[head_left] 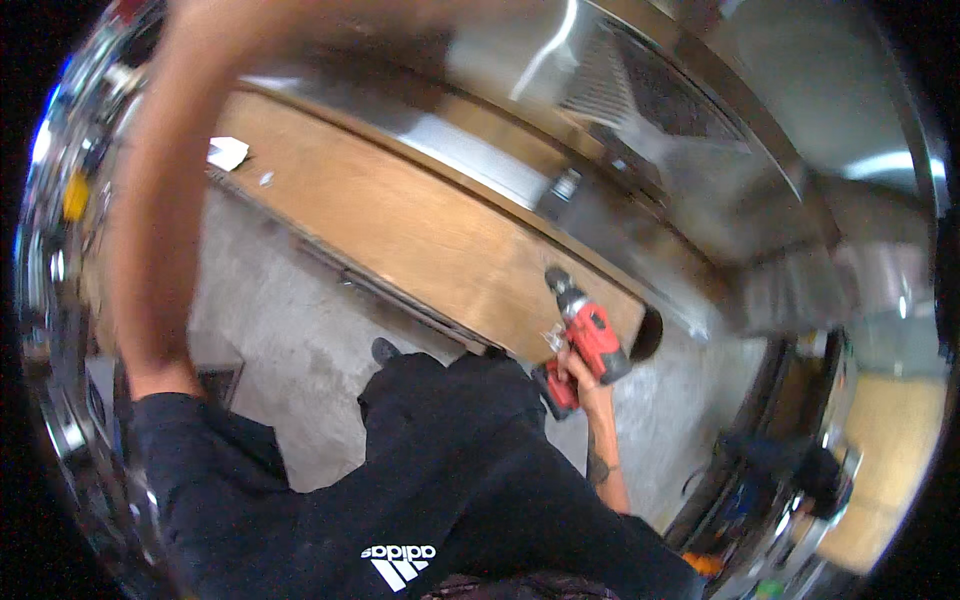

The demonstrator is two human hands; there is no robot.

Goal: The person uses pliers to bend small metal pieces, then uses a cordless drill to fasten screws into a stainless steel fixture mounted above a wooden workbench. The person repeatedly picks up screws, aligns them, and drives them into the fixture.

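Note:
My right hand [578,368] is closed round the handle of a red and black cordless drill [597,338]. The drill's chuck points away over the near right part of a long wooden board [400,215]. Small shiny bits show beside the handle, too blurred to name. My left arm [160,230] is raised and smeared by motion. It rises along the left side and bends across the top edge, where the hand itself passes out of sight.
A metal structure with a slatted grille [600,85] stands beyond the board. On its ledge sits a small dark object [562,190]. White paper [228,152] lies at the board's left end. Grey floor [270,290] shows below. Cluttered shelving [75,250] lines the left rim.

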